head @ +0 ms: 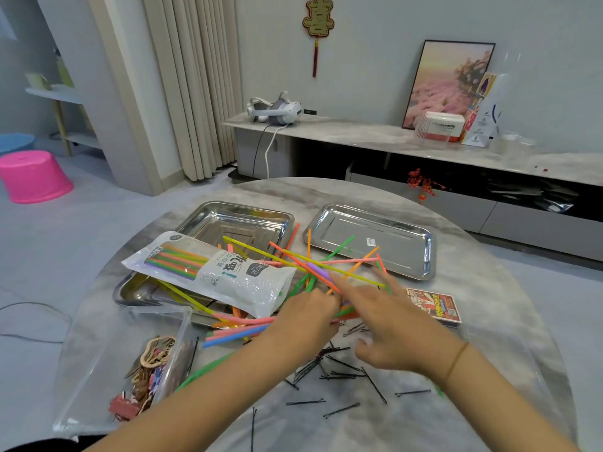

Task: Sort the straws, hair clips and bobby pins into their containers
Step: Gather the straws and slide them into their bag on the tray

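From the head camera, the job looked barely under way. The loose straws (329,267) lay crossed in a heap at the middle of the tabletop (496,360), some reaching over the rim of the right-hand steel tray (394,230) and others against the far left tray (228,221). Both trays otherwise looked bare.

A printed bag of straws (212,272) sat propped across a third tray (130,293) at the near left. It probably rested there as the place the straws belong, though that is a guess.

The left hand (306,318) was turned back-up with its fingers curled down over a bundle of pink, blue and orange straws that fanned out to its left. It appeared to be collecting them into one bunch rather than lifting them singly. Blur hid the exact grip.

The right hand (391,327) was spread, thumb out, with its fingers (339,283) stretched toward the tangle. It held nothing I could make out. It seemed placed to rake further straws toward the left hand's bunch.

The bobby pins (339,370) were scattered on the tabletop below and between the two wrists, untouched. The hair clips (153,363) already lay in the clear plastic box (98,370) at the near left corner, with a few pins just beside its wall. A small colourful box (434,305) lay right of the hands, perhaps meant for the pins.
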A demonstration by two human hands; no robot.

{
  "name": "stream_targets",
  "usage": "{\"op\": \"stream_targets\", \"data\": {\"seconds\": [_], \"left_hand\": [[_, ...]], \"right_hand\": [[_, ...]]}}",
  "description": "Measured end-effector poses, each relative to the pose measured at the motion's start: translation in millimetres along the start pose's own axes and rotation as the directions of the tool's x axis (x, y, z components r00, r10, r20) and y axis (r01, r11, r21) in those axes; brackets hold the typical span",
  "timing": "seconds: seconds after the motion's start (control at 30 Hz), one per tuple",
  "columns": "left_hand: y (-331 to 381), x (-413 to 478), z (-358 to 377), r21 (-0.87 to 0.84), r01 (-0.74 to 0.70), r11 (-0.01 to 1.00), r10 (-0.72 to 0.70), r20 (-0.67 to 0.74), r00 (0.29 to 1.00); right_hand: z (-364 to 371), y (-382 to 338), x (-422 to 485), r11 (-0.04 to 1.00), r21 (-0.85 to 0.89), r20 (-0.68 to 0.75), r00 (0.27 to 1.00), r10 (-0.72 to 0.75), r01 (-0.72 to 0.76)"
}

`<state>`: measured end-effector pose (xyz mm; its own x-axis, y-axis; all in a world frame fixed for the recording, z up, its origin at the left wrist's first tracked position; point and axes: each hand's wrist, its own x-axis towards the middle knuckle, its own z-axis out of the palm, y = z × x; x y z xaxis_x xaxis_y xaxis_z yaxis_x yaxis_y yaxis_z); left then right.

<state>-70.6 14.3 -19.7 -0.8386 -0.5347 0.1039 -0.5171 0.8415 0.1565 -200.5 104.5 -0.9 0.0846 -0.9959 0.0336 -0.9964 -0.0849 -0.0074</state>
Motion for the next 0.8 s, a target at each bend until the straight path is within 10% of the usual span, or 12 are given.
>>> {"op": "stream_targets", "data": {"seconds": [0.47, 0.8], "left_hand": [[-21.8, 3.1, -3.0, 0.362, 0.014, 0.932, -0.048, 0.084, 0.995], [-15.2, -2.4, 7.6, 0.198, -0.197, 0.96, 0.221, -0.111, 0.969]], "right_hand": [[14.4, 26.9, 5.1, 0.972, -0.134, 0.159, 0.964, 0.214, -0.194], [16.6, 14.3, 4.8, 0.979, -0.01, 0.142, 0.969, 0.202, -0.203]]}}
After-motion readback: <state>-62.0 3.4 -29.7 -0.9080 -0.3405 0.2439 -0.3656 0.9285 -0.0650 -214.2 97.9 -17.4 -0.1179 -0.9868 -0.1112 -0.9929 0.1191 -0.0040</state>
